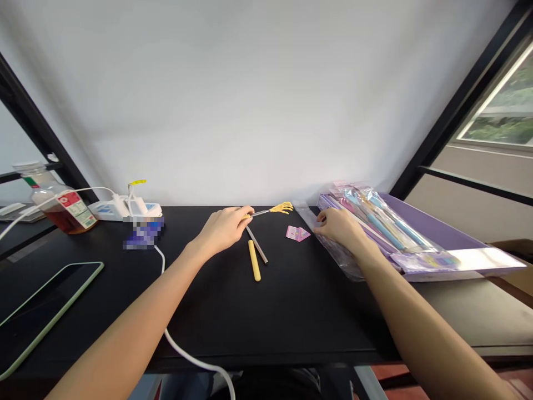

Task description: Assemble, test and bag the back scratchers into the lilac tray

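Observation:
My left hand (225, 229) is closed around the shaft of a back scratcher, whose yellow hand-shaped head (282, 208) points right. Just below it on the black desk lie a thin metal tube (258, 245) and a yellow handle (254, 261), apart from each other. My right hand (340, 225) has its fingers bent together at a clear plastic sleeve (339, 256), beside a purple box (447, 225); the fingertips are partly hidden. Between my hands lie small pink cards (297, 233).
Wrapped back scratchers (375, 216) fill the left part of the box. At left are a phone (50, 305), a blue packet (145, 232), a power strip (104, 210) and a glass bottle (69, 208). A white cable (179, 349) crosses the desk edge (283, 355).

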Demonstrator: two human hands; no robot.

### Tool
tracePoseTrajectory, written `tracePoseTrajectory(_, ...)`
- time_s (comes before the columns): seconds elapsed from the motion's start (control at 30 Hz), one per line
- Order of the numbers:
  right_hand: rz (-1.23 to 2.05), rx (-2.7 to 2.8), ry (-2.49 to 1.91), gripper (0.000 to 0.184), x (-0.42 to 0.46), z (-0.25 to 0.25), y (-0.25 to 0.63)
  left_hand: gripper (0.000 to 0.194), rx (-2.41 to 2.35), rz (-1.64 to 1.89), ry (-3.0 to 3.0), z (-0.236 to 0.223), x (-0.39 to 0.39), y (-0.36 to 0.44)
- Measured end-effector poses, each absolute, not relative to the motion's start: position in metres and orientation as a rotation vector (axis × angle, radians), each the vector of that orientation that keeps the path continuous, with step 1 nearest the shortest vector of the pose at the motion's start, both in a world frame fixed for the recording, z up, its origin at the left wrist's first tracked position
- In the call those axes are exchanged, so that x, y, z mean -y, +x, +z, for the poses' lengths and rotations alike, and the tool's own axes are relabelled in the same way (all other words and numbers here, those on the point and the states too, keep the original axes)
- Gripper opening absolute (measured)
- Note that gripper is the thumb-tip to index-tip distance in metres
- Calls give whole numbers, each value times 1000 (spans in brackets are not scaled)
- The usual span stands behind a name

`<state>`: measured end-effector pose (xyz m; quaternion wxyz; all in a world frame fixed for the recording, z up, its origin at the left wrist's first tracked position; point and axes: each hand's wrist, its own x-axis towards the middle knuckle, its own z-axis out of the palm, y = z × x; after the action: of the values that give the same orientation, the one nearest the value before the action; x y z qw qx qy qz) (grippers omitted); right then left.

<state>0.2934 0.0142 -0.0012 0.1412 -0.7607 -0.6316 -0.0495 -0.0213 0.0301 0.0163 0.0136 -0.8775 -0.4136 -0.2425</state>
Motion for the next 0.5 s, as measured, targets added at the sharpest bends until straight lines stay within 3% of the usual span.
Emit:
tracePoseTrajectory(0.2,-183,1718,-2150,24,-13,7,289,23,1324,-911,-2818,16,-27,-17)
tracePoseTrajectory(0.37,-210,1654,-1832,5,-3,24,277,29,1520,-1660,-3156,16,-24,-4)
tracePoseTrajectory(0.5,-95,1856,-1314,9,2,22,252,23,1587,-2265,-3546,18,-17,6)
